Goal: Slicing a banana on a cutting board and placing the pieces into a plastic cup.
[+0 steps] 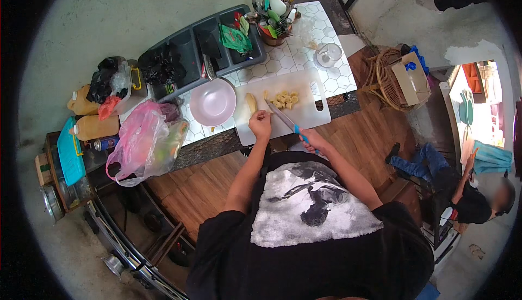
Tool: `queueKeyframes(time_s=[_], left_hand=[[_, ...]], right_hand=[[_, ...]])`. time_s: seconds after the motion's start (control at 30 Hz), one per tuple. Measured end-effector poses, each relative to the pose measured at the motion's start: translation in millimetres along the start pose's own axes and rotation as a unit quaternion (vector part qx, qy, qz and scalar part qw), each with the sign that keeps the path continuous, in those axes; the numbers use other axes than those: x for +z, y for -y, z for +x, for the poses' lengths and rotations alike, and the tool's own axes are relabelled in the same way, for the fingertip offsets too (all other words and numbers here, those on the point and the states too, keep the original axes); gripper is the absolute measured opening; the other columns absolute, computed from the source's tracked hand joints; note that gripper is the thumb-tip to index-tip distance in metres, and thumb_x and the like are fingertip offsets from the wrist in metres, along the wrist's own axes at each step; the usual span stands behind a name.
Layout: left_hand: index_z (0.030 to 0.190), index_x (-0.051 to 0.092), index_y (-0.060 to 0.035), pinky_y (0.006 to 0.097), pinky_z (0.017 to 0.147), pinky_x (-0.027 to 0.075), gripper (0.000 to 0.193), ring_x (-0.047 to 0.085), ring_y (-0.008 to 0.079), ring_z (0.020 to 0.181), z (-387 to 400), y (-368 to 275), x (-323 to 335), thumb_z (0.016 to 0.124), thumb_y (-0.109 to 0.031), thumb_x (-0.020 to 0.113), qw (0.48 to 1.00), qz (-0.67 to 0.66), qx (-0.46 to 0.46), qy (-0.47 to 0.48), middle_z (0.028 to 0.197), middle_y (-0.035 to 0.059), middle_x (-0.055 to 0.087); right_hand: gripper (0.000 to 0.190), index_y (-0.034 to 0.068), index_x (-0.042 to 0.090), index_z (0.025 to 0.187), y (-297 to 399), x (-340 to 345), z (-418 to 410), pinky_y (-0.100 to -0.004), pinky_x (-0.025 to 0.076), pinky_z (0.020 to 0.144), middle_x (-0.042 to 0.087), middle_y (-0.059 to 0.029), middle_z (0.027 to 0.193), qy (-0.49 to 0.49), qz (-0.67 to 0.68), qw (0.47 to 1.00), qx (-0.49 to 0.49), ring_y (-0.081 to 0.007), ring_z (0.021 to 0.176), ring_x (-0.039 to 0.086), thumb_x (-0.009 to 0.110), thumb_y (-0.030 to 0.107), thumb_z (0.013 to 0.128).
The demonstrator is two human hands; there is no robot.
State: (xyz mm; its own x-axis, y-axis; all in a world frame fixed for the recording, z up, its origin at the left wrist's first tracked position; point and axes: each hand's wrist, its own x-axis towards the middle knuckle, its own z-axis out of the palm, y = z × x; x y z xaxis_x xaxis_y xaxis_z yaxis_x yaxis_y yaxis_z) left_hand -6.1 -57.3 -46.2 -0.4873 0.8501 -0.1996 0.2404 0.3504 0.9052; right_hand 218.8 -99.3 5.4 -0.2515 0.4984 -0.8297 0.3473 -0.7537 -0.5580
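On a white cutting board (301,82) lie several pale yellow cut pieces (286,99), which look like banana. My right hand (312,140) grips the blue handle of a kitchen knife (284,118); its blade reaches over the board, with the tip beside the pieces. My left hand (260,124) is on the board's left part, fingers bent together; whether something small is between them cannot be told. Just above those fingers lies a longer yellowish piece (251,102), perhaps a banana or its peel. A pale pink bowl (213,102) stands to the left of the board.
A grey divided tray (181,84), a utensil holder (272,39) and a glass jar (328,55) stand behind. Plastic bags (140,141) and jugs (97,127) are at the left. A wicker basket (387,78) is right; a person (469,198) sits at far right.
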Motion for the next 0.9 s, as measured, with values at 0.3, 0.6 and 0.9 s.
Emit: queueKeyframes(time_s=[0.3,0.6,0.9], left_hand=[[0.111,0.067,0.0009,0.0363,0.069,0.055,0.026,0.07,0.022,0.08,-2,-28,-12,0.085,-0.003,0.063,0.998,-0.031,-0.001,0.06,0.084,0.0123,0.072],[0.114,0.071,-0.0067,0.0504,0.104,0.037,0.031,0.047,0.0379,0.13,-9,-59,-21,0.085,-0.016,0.068,0.89,0.263,0.37,0.051,0.136,0.0199,0.054],[0.12,0.069,-0.0076,0.0521,0.105,0.035,0.035,0.042,0.0397,0.135,-2,-58,-18,0.092,-0.028,0.062,0.858,0.32,0.396,0.063,0.142,0.0225,0.05]], right_hand=[[0.041,0.007,0.062,0.092,26,11,-38,-0.0532,0.05,0.068,0.067,-0.0197,0.079,-0.266,-0.321,0.882,-0.22,-0.0409,0.078,0.066,0.057,0.047,0.097],[0.033,0.009,0.063,0.09,37,8,-43,-0.0519,0.051,0.065,0.068,-0.0181,0.08,-0.319,-0.355,0.836,-0.271,-0.0404,0.076,0.067,0.063,0.041,0.093],[0.037,0.009,0.064,0.089,34,10,-49,-0.052,0.051,0.066,0.068,-0.0177,0.078,-0.313,-0.355,0.84,-0.265,-0.0404,0.077,0.067,0.062,0.046,0.094]])
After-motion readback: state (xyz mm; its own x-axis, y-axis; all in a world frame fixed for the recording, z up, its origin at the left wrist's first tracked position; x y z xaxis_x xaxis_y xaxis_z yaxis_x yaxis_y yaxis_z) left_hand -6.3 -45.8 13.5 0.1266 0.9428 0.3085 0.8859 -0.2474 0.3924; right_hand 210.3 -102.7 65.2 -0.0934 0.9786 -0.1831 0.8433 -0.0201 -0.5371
